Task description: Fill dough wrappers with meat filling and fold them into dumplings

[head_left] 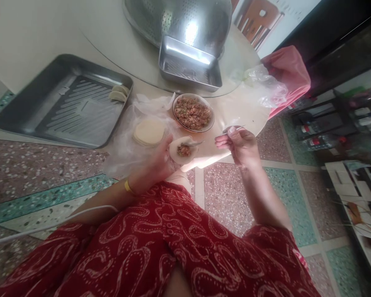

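In my left hand (163,159) rests a round dough wrapper (176,156), cupped on the fingers, with a small mound of meat filling (184,150) at its middle. My right hand (243,144), off to the right, pinches a thin metal spoon (227,130); its outline is blurred, and a faint streak of metal also shows over the wrapper. Between and beyond both hands stands a bowl (175,116) full of chopped meat filling. A stack of round wrappers (148,132) lies on plastic just beyond my left hand.
A large metal tray (89,108) at the left has a few folded dumplings (119,93) in its right corner. Behind the bowl stand a smaller metal tray (188,78) and a big perforated colander (179,18). Plastic bags (266,88) and a pink cloth (287,74) lie at the right edge.
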A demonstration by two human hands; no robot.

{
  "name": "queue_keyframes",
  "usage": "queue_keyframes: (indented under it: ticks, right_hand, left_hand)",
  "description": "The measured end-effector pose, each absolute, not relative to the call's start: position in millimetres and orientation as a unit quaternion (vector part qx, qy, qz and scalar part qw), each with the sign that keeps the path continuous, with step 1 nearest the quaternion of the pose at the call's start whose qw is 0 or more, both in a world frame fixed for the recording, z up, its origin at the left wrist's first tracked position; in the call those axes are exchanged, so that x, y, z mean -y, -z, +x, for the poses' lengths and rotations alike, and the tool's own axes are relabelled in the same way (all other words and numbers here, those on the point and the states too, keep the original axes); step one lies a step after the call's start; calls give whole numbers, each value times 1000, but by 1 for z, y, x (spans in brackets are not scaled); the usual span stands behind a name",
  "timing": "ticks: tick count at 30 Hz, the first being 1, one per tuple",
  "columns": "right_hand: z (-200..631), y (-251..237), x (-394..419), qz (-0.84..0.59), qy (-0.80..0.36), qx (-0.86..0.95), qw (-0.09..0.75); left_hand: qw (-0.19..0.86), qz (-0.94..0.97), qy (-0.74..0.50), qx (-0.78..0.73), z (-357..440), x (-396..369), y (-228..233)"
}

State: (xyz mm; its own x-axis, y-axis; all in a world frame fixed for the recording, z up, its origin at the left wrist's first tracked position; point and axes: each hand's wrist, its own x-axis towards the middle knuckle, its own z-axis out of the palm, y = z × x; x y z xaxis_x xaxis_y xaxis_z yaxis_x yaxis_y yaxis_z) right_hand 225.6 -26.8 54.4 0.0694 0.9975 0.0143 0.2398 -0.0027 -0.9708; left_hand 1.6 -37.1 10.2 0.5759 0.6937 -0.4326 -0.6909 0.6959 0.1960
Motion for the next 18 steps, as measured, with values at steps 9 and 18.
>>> queue_keyframes:
  ticks: [9,18]
  right_hand:
    - [215,-62,54,-515,-291,657,468]
    - [210,-69,61,-476,-209,736,434]
  left_hand:
    - [892,-4,-382,-244,-1,31,-11]
    - [887,16,-395,-240,-3,29,-12]
